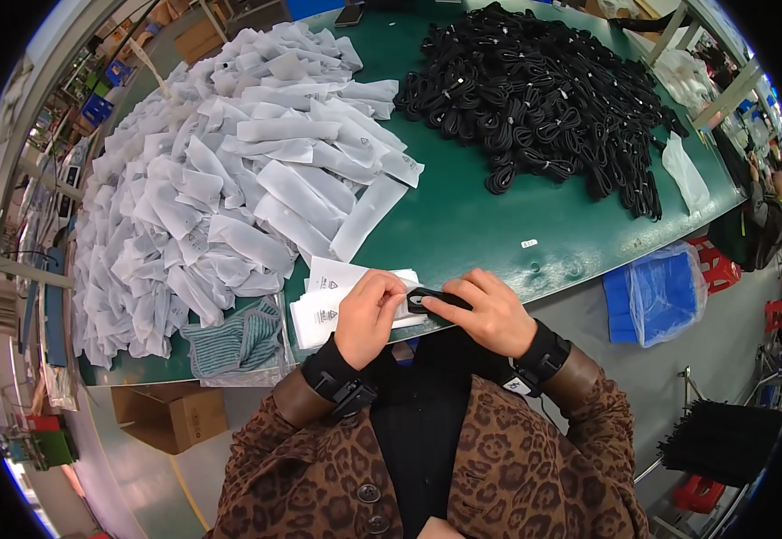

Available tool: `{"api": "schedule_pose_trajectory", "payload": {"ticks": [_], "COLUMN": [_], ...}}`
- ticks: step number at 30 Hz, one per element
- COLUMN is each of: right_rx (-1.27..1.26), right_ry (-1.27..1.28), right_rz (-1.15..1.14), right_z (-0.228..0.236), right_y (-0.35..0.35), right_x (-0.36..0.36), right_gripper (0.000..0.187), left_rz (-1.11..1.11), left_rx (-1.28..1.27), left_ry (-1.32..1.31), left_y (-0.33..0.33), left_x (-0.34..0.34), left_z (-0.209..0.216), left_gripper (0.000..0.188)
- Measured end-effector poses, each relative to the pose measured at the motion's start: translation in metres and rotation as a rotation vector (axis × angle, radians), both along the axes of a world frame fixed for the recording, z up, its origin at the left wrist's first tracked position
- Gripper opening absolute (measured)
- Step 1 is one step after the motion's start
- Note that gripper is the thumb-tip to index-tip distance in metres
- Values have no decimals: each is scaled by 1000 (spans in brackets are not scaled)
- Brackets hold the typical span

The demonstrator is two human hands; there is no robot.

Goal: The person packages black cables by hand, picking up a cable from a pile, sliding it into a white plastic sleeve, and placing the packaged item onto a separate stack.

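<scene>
My right hand (492, 313) is closed round a bundled black cable (436, 302), one looped end of it pointing toward my left hand. Fingers pinched together, my left hand (368, 316) grips the edge of a white frosted pouch, right beside the cable's end. Part of that pouch is hidden behind the fingers. Under and beside the left hand lies a small stack of flat white pouches (310, 325) with dark print, at the near edge of the green table (490, 235).
A big heap of filled white pouches (220, 171) covers the table's left. Bundled black cables (544, 99) are piled at the far right. A striped grey-green cloth (238, 340) lies near the left front edge. Below stand a cardboard box (171, 418) and a bag-lined blue bin (652, 296).
</scene>
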State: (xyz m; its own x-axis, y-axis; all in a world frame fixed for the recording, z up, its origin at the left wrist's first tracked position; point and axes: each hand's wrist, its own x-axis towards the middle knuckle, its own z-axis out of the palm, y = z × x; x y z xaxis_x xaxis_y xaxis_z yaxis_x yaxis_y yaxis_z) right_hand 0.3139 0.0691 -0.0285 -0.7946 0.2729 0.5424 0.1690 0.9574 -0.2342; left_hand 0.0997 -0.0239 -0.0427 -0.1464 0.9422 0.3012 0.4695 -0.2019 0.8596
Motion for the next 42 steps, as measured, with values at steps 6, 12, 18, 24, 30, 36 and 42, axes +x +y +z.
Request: {"api": "schedule_pose_trajectory", "payload": {"ticks": [6,12,18,24,30,36,42], "right_rx": [-202,-388,-457,-642,-267,200,158], "right_ry": [20,-52,233,535,201,-93,-287], "right_rz": [57,-111,190,37,-499,-580,-561], "right_z": [-15,-8,9,24,12,-22,-11], "right_y": [-3,-17,3,9,111,179,160], "right_x": [-3,-8,-15,-24,-4,28,35], "right_gripper": [32,21,28,29,30,54,51], "left_rz": [-160,-162,-139,-204,-23,-91,-23], "left_rx": [184,139,-102,-173,52,16,123], "left_ry": [324,270,16,-507,-458,-427,-689], "left_y": [-2,1,18,37,72,102,121], "left_x": [3,4,-7,-27,-80,-93,-149], "left_z": [6,27,46,68,121,128,95], "left_gripper": [11,10,8,2,12,12,13]}}
